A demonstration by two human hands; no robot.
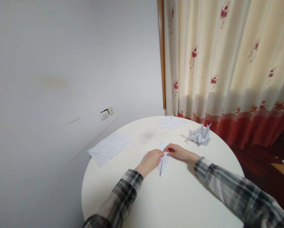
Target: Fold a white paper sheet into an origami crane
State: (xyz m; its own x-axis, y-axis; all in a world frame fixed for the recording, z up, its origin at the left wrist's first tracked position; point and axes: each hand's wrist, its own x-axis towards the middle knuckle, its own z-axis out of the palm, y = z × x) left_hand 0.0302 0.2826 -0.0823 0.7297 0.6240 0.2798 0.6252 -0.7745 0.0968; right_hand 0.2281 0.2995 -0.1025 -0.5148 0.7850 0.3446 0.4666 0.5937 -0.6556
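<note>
A folded piece of white paper (164, 164), narrow and pointed at both ends, lies on the white round table (180, 196). My left hand (151, 161) is closed at the paper's left edge, with its fingertips on the middle of the sheet. From the right, my right hand (177, 151) pinches the paper near its middle with thumb and bent fingers. The two hands' fingertips almost meet, and they hide the central part of the folds.
Flat white sheets (111, 145) lie at the table's left edge. Torn or cut paper (171, 122) is at the far edge. A pile of folded paper shapes (200, 135) stands at the right. Beyond are a wall socket (104, 115) and a flowered curtain (210, 63).
</note>
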